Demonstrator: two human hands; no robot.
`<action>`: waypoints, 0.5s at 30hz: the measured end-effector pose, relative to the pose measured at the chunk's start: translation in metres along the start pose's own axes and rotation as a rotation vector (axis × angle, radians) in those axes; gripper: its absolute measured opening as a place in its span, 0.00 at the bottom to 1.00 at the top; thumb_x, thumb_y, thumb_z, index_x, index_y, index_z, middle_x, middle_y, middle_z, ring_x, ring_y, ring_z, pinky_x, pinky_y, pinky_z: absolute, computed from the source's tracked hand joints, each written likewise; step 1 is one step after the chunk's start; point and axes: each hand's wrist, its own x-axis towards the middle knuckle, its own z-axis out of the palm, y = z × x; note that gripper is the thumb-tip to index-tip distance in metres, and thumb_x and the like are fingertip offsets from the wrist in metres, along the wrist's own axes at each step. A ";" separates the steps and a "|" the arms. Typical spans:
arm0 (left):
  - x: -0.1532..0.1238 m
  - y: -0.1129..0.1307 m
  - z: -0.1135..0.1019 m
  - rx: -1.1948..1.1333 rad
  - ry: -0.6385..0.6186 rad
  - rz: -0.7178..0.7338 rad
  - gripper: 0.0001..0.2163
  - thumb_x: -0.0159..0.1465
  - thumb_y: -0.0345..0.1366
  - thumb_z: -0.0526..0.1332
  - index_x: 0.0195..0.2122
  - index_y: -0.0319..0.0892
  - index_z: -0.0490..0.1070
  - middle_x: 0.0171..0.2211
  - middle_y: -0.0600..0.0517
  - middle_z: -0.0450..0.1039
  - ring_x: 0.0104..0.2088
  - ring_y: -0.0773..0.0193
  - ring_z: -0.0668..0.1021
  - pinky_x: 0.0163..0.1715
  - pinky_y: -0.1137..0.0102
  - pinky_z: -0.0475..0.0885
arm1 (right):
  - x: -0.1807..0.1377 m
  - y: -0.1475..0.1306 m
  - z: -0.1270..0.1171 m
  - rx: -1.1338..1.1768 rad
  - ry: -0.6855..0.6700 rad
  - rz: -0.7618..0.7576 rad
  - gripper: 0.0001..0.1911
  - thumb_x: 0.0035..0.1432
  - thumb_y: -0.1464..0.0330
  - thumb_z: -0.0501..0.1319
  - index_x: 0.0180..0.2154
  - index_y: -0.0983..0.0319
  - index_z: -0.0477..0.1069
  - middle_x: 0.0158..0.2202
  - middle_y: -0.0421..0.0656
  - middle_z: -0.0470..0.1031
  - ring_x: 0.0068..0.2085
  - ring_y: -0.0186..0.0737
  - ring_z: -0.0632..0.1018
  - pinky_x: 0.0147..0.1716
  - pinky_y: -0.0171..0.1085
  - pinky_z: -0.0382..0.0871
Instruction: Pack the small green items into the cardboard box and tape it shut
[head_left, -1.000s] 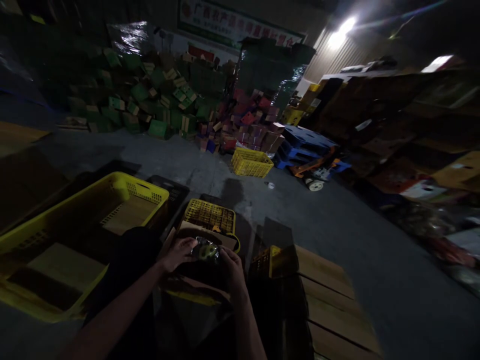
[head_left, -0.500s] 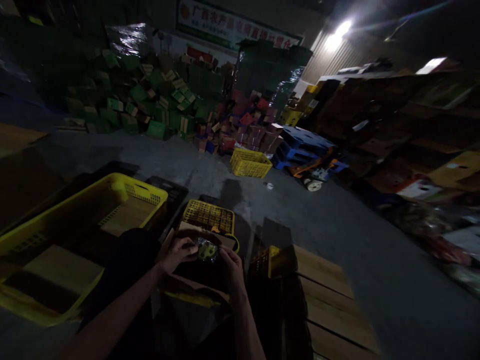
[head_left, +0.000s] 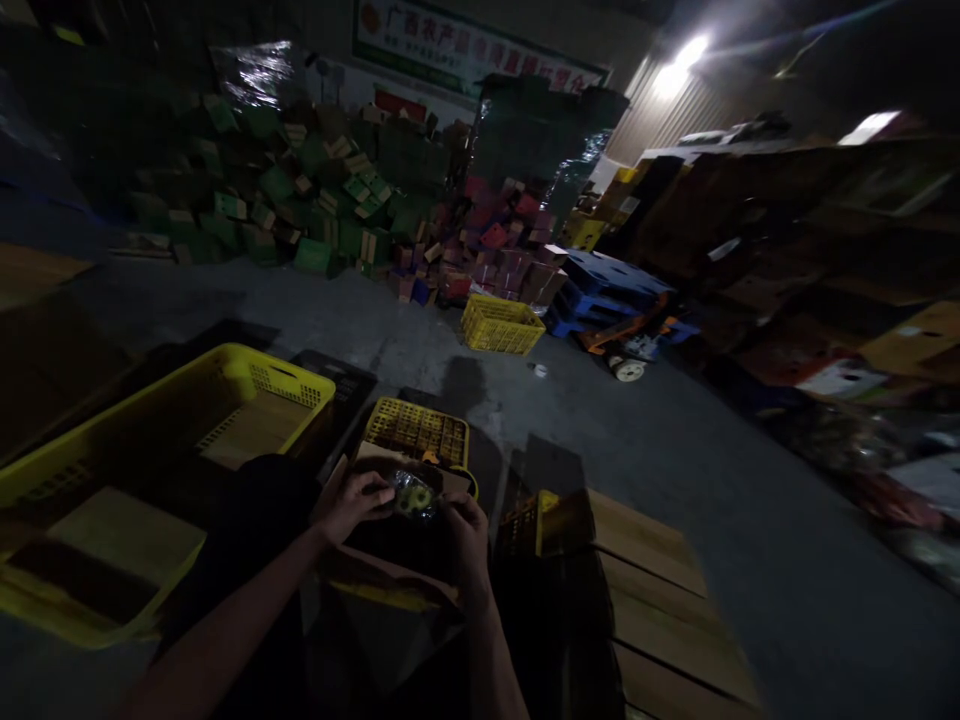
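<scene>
Between my hands is a small clear plastic packet (head_left: pixel 415 497) with something yellow-green and dark-spotted inside; its contents are too dim to name. My left hand (head_left: pixel 352 503) pinches the packet's left edge with thumb and fingers. At its right edge, the fingers of my right hand (head_left: pixel 466 522) are closed on the plastic. Just beneath is an open cardboard box (head_left: pixel 375 457), its flaps raised and its inside dark. The box rests on an upturned-looking yellow crate (head_left: pixel 379 594), and another yellow crate (head_left: pixel 417 428) with a grid stands just beyond.
A large yellow crate (head_left: pixel 225 362) with cardboard pieces lies to my left. Wooden planks (head_left: pixel 660 590) are at the right. Farther off are a yellow basket (head_left: pixel 501 326), blue pallets (head_left: pixel 600 285) with a pallet jack (head_left: pixel 628 368), and heaped green cartons (head_left: pixel 311 258).
The packet's plastic has shifted slightly between my fingers, and its shine looks different. Both hands stay in nearly the same place over the box.
</scene>
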 end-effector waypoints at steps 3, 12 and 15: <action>0.000 0.000 0.000 0.015 -0.001 0.000 0.21 0.49 0.48 0.79 0.34 0.42 0.75 0.39 0.50 0.77 0.43 0.55 0.81 0.46 0.59 0.81 | 0.000 -0.002 0.002 0.094 -0.021 0.094 0.14 0.47 0.60 0.77 0.35 0.58 0.80 0.33 0.41 0.81 0.35 0.43 0.78 0.38 0.39 0.73; -0.008 0.015 0.003 0.161 0.006 0.000 0.22 0.48 0.51 0.78 0.34 0.42 0.76 0.37 0.50 0.78 0.41 0.53 0.83 0.41 0.62 0.82 | -0.012 -0.006 0.003 0.009 -0.287 0.257 0.22 0.52 0.54 0.76 0.46 0.58 0.84 0.42 0.46 0.86 0.46 0.52 0.83 0.50 0.46 0.75; -0.007 0.014 0.001 0.142 0.001 -0.032 0.23 0.49 0.52 0.78 0.36 0.42 0.76 0.36 0.50 0.80 0.39 0.53 0.84 0.42 0.61 0.81 | -0.011 -0.004 0.003 0.028 -0.289 0.252 0.22 0.55 0.53 0.75 0.46 0.59 0.84 0.40 0.46 0.86 0.46 0.53 0.83 0.49 0.47 0.75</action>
